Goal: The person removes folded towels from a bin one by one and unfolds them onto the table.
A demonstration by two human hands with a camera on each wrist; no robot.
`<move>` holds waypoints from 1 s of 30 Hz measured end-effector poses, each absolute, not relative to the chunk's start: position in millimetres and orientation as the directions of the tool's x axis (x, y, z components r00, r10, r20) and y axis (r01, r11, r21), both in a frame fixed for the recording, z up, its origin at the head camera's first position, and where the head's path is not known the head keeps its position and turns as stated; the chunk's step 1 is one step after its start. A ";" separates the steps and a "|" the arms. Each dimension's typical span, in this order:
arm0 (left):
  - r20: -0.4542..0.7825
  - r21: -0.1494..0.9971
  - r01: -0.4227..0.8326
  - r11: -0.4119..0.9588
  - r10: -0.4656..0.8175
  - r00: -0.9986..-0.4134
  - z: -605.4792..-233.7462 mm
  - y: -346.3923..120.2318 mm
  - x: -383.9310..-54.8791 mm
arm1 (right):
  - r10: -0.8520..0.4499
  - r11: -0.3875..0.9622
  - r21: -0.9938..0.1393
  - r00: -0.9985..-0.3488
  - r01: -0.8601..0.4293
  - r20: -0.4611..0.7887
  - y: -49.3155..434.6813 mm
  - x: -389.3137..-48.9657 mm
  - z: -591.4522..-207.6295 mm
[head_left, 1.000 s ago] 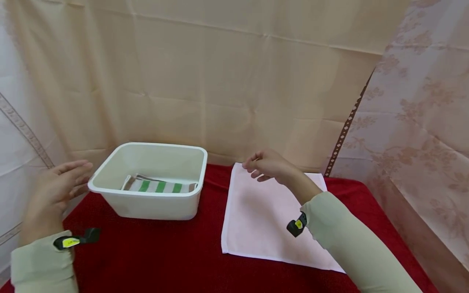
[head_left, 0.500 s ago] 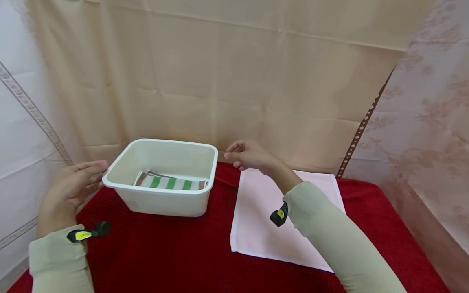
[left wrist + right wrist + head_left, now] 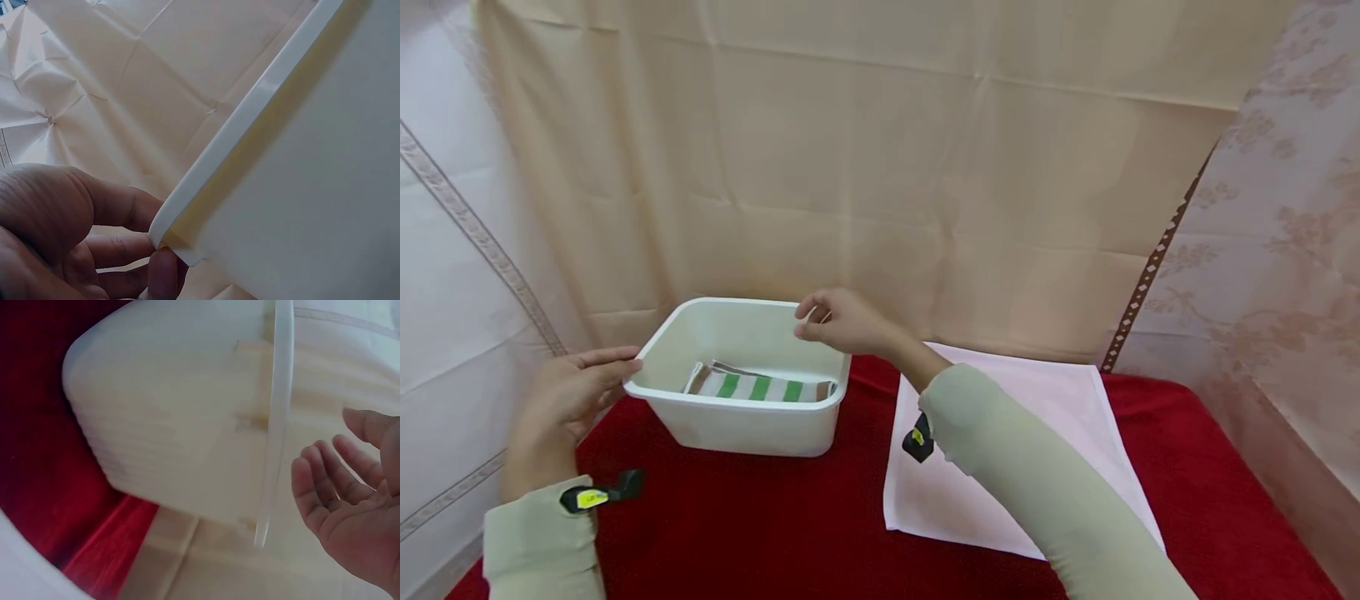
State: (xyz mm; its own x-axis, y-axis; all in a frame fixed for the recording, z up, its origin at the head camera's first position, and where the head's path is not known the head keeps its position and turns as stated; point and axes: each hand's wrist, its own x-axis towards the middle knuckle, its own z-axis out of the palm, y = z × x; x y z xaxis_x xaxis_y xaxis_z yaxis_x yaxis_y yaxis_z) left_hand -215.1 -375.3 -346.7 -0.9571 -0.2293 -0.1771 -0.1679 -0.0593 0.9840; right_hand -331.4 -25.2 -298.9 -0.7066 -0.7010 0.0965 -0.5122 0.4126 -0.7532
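Observation:
A white plastic basin stands at the left of the table. Folded on its floor lies a cloth with green, white and brown stripes. At the basin's left rim, my left hand pinches the edge; the left wrist view shows its fingers on the rim's corner. My right hand hovers by the right rear rim, fingers loosely bent and holding nothing. From the right wrist view, that hand is apart from the rim. A pale pink cloth lies spread flat to the right, partly covered by my right forearm.
A red cloth covers the table. Behind it hangs a beige curtain, with a white curtain on the left and a floral one on the right. Each wrist wears a small black camera strap.
My right hand has moved left from above the pink cloth to the basin's right rear rim. My left hand has come in to the left rim and taken hold of it.

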 end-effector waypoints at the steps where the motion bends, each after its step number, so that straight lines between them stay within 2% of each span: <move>1: -0.177 0.984 -0.170 -0.052 -0.235 -0.956 -347.2 -374.9 -216.0 | -0.715 0.435 -0.718 -0.693 -0.543 0.091 -30.2 -332.6 -298.8; 7: -0.170 0.985 -0.170 -0.024 -0.252 -0.953 -346.0 -373.4 -220.6 | -0.767 0.550 -0.537 -0.641 -0.640 -0.022 -52.9 -342.5 -304.8; 11: -0.180 0.983 -0.182 -0.016 -0.246 -0.953 -344.0 -370.9 -220.6 | -0.770 0.587 -0.496 -0.630 -0.640 -0.100 -58.5 -349.9 -310.7; 17: -0.190 0.982 -0.186 -0.040 -0.228 -0.955 -344.0 -370.3 -219.4 | -0.787 0.586 -0.498 -0.595 -0.640 -0.162 -62.8 -361.0 -320.1; 26: -0.199 0.980 -0.189 -0.065 -0.222 -0.954 -346.2 -377.9 -218.2 | -0.825 0.538 -0.551 -0.533 -0.638 -0.189 -79.9 -378.1 -332.5; 30: -0.195 0.981 -0.189 -0.047 -0.222 -0.955 -345.8 -379.4 -219.0 | -0.816 0.554 -0.590 -0.524 -0.587 -0.245 -84.0 -384.4 -337.2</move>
